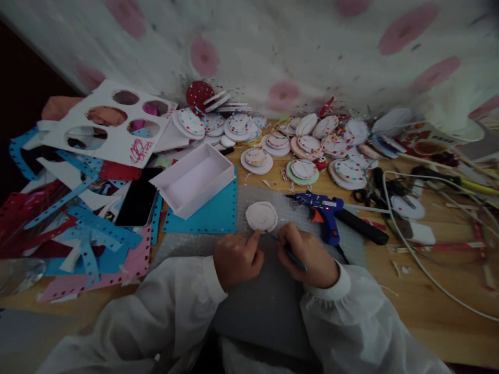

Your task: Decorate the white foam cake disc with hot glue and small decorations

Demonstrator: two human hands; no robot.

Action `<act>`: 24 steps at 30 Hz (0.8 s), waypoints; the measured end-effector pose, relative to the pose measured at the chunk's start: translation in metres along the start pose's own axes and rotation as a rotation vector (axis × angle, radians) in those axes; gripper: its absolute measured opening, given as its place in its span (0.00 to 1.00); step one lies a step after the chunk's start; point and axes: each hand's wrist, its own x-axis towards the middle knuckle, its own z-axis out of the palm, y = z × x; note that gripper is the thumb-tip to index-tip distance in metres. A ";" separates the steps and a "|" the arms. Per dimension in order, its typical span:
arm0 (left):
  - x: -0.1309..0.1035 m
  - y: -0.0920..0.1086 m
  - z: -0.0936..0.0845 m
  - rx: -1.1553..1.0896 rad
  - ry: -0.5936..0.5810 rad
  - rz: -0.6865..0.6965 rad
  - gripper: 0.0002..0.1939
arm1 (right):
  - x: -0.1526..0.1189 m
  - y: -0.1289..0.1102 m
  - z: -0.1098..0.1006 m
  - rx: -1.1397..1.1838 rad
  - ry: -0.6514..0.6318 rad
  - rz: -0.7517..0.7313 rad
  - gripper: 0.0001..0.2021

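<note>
A small round white paper disc (261,216) lies on the grey cutting mat, with a raised circle on top and tiny coloured dots along its near edge. My left hand (238,261) is mostly curled, its index fingertip holding the disc down at that edge. In my right hand (307,255), closed, is a slim dark tool (295,257) whose thin tip points at the disc's near right edge. Whether it is tweezers or a pick, I cannot tell. Just right of the disc lies a blue hot glue gun (326,208) with a lit red light.
Layered paper discs with coloured dots (307,144) crowd the back. A white open box (195,179) rests on blue card (210,218). Paper scraps (86,234), a phone (139,197) and a white board with holes (113,122) fill the left. A white cable (405,244) loops at right.
</note>
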 end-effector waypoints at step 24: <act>0.001 -0.001 0.000 -0.005 -0.006 0.000 0.19 | 0.001 -0.002 -0.003 -0.011 0.013 -0.025 0.06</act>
